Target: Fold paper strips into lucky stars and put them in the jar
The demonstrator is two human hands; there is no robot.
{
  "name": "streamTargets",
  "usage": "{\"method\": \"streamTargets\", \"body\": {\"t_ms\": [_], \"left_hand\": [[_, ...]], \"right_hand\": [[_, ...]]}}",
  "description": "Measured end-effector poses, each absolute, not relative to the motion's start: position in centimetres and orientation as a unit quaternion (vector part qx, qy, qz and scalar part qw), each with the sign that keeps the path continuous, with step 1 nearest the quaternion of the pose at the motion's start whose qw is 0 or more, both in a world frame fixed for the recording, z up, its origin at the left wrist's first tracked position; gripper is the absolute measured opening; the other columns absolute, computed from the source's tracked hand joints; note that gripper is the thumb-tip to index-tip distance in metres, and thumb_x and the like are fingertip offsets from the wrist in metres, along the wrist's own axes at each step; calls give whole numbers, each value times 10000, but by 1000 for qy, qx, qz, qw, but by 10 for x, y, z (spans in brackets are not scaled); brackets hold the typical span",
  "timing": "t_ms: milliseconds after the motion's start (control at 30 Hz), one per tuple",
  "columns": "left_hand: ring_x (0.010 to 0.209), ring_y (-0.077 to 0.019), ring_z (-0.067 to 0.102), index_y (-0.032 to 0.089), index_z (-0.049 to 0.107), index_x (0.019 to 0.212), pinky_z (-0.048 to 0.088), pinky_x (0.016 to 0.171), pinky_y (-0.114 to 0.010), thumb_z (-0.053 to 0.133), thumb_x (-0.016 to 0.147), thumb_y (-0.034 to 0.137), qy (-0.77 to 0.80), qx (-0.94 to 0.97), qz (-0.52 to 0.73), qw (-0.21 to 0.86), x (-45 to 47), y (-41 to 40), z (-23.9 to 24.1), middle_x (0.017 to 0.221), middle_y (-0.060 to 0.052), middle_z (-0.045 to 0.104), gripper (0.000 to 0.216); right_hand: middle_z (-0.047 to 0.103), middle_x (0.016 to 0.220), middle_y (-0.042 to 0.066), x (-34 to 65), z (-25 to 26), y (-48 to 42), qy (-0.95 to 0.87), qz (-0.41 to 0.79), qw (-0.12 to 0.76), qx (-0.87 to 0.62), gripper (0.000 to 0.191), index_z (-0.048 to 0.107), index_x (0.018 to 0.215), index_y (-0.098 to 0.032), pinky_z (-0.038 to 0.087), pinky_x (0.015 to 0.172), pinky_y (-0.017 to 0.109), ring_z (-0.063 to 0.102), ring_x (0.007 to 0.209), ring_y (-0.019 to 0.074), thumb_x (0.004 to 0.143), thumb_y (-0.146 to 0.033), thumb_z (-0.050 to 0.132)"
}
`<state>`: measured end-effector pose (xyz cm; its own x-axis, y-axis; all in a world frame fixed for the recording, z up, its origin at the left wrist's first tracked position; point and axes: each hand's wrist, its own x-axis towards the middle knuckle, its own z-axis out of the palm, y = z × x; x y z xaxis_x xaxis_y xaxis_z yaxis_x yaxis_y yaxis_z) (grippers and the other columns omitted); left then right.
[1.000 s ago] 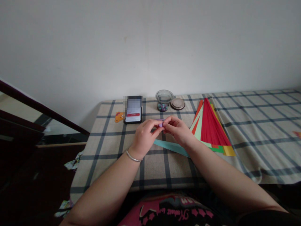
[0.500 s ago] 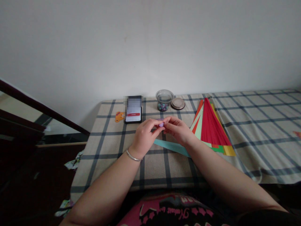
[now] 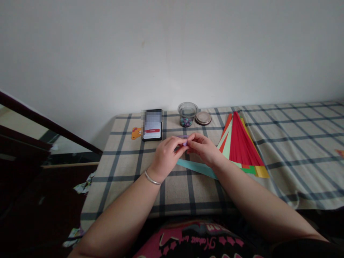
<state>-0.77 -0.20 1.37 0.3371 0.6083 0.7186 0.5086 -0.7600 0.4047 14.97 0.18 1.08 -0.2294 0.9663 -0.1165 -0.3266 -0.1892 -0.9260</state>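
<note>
My left hand (image 3: 165, 156) and my right hand (image 3: 204, 148) meet above the checked cloth (image 3: 123, 168), both pinching one small purple folded paper piece (image 3: 185, 142) between their fingertips. A silver bangle sits on my left wrist. Under my right wrist lies a teal paper strip (image 3: 195, 167). A fan of red, orange, green and yellow paper strips (image 3: 240, 147) lies just right of my right hand.
At the back of the cloth stand a black phone (image 3: 152, 126), a clear jar (image 3: 187, 114) holding several small coloured pieces, and its round lid (image 3: 203, 118). An orange bear sticker (image 3: 136, 133) lies left of the phone. The cloth's left edge drops to a dark floor.
The fingertips have shifted slightly on the purple piece; hands, arms and everything on the cloth stay where they were.
</note>
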Motion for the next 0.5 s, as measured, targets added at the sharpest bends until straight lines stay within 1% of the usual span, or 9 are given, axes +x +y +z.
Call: {"method": "streamTargets", "body": {"t_ms": [133, 333, 500], "left_hand": [[778, -170, 660, 168, 609, 896, 547, 710, -293, 677, 802, 155, 341, 821, 457, 40, -8, -2, 14, 822, -39, 692, 116], [793, -167, 657, 171, 617, 907, 549, 713, -295, 640, 829, 146, 338, 824, 453, 37, -8, -3, 14, 829, -42, 691, 85], [789, -170, 652, 161, 616, 904, 547, 709, -294, 647, 817, 122, 339, 825, 450, 35, -8, -3, 14, 830, -48, 686, 100]], "right_hand": [[638, 661, -27, 150, 11, 1, -415, 663, 483, -392, 382, 563, 674, -179, 445, 561, 230, 549, 574, 85, 565, -436, 824], [592, 620, -50, 150, 10, 2, -427, 652, 489, -392, 362, 558, 671, -179, 431, 563, 229, 526, 555, 77, 576, -409, 820], [626, 634, -37, 149, 9, 3, -429, 644, 500, -388, 359, 585, 664, -174, 447, 621, 243, 559, 595, 86, 559, -412, 831]]}}
